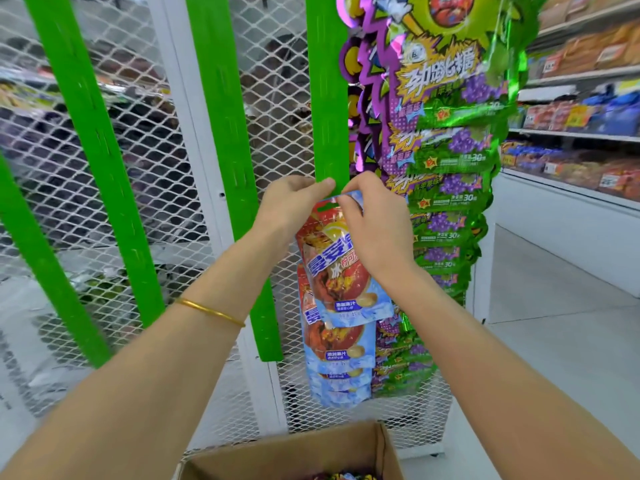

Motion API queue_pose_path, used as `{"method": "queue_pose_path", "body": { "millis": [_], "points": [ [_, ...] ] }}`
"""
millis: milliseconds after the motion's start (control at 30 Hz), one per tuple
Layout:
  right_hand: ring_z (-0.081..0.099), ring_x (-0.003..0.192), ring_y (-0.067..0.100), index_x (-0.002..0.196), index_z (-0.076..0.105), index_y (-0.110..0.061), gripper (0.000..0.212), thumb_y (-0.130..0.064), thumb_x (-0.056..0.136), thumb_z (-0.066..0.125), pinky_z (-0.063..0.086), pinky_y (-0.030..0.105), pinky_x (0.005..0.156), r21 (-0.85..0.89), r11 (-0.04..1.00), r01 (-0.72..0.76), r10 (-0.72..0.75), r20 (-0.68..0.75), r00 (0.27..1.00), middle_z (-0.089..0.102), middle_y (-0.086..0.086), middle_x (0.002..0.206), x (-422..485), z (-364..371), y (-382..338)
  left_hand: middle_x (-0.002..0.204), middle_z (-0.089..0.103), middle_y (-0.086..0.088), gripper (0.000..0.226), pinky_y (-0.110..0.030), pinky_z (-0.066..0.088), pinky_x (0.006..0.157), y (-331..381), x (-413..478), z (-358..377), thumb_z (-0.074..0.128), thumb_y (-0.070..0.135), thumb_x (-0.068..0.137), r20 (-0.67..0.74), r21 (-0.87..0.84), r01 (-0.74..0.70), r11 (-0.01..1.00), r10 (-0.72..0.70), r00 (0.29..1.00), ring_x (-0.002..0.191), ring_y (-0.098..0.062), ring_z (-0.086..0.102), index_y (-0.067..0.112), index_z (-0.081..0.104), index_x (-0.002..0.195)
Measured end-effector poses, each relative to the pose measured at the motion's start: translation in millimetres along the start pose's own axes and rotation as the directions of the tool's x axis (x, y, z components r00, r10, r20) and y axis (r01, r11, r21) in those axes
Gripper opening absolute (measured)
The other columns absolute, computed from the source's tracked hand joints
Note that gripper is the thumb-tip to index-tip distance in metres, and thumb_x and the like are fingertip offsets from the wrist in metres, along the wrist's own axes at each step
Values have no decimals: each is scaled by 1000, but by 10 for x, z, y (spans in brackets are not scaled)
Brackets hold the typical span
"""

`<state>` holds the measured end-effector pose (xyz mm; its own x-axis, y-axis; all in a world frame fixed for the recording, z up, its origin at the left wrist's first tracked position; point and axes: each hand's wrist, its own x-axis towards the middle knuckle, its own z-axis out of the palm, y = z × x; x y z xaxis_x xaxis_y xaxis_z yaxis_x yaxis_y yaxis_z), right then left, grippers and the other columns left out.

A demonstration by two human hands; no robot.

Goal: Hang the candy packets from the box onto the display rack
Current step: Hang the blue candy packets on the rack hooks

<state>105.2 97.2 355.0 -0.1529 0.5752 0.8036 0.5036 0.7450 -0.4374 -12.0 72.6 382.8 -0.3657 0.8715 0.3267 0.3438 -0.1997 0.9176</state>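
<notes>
A red and light-blue candy packet (332, 268) is held up against a green hanging strip (327, 109) on the white mesh rack. My right hand (374, 223) pinches the packet's top edge. Beside it, my left hand (294, 202) pinches the strip just left of the packet's hang hole. Several matching packets (337, 362) hang below on the same strip. At the bottom edge sits an open cardboard box (294, 455), with a few packets just visible inside.
Two other green strips (221, 109) hang bare to the left on the mesh panel (277, 133). A column of green and purple candy bags (446, 168) hangs just right of my hands. Store shelves (581, 133) with goods line the far right; grey floor lies below them.
</notes>
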Motion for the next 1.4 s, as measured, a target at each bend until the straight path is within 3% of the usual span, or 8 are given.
{"method": "queue_pose_path", "body": {
  "millis": [167, 367, 800, 1033, 1100, 1200, 1300, 1400],
  "points": [
    [53, 62, 27, 97, 51, -8, 15, -23, 94, 50, 35, 33, 54, -27, 999, -26, 27, 45, 999, 53, 2, 66, -116, 29, 59, 81, 58, 5, 37, -22, 41, 60, -14, -36, -18, 63, 37, 85, 7, -32, 27, 999, -26, 1000, 70, -6, 55, 11, 59, 112],
    [51, 59, 26, 100, 49, -9, 18, -27, 96, 48, 35, 34, 51, -47, 999, -24, 28, 93, 995, 54, 3, 68, -254, 47, 145, 101, 65, -1, 28, -18, 50, 65, -319, -189, -97, 63, 10, 86, 105, -45, 12, 999, -8, 994, 86, -12, 63, 16, 54, 111],
    [41, 43, 18, 108, 54, -13, 39, -27, 77, 72, 25, 19, 36, -515, 853, 89, -158, -93, 983, 57, 8, 99, -592, 33, 259, 110, 57, 6, 49, -8, 47, 72, -620, -517, -92, 59, 3, 87, 10, 55, -156, 986, 155, 988, 94, -1, 56, 19, 40, 129],
    [51, 49, 16, 112, 49, -18, 26, -31, 89, 48, 38, 29, 39, -179, 984, -11, 19, 44, 999, 53, 0, 102, -1681, 74, 357, 128, 48, 4, 50, -26, 43, 95, -1455, -1367, -66, 60, 11, 87, -105, 163, -192, 968, 210, 972, 116, -8, 49, 20, 40, 132],
    [50, 58, 14, 112, 51, -17, 22, -26, 92, 51, 43, 33, 52, -88, 978, -187, 206, 328, 922, 51, -7, 98, -2158, 342, 561, 127, 49, -1, 47, -22, 44, 88, -1895, -1689, -13, 58, 8, 87, -5, 214, -77, 974, 80, 997, 110, -11, 52, 17, 42, 130],
    [56, 61, 17, 109, 51, -14, 21, -23, 91, 55, 46, 30, 57, -162, 862, -480, 452, 675, 584, 61, 7, 93, -2945, 829, 1130, 130, 47, -8, 47, -14, 43, 80, -2534, -2014, 23, 56, 5, 87, 170, 338, 159, 928, -227, 959, 101, -11, 53, 14, 41, 131],
    [62, 94, 31, 116, 48, -9, 40, -29, 85, 63, 50, 36, 78, -419, 785, -457, 568, 781, 260, 63, 16, 104, -3753, 1182, 1615, 130, 50, -8, 46, -22, 47, 84, -2874, -2101, 32, 58, 4, 85, 239, 401, 282, 872, -397, 886, 94, -13, 57, 13, 46, 129],
    [54, 113, 35, 123, 41, -9, 58, -40, 81, 64, 43, 40, 91, -557, 754, -348, 636, 752, 173, 57, 19, 118, -4245, 1369, 1787, 125, 51, -3, 45, -8, 44, 72, -3003, -2132, -7, 56, 0, 85, 223, 402, 346, 848, -457, 861, 86, -10, 56, 10, 47, 129]
  ]
}}
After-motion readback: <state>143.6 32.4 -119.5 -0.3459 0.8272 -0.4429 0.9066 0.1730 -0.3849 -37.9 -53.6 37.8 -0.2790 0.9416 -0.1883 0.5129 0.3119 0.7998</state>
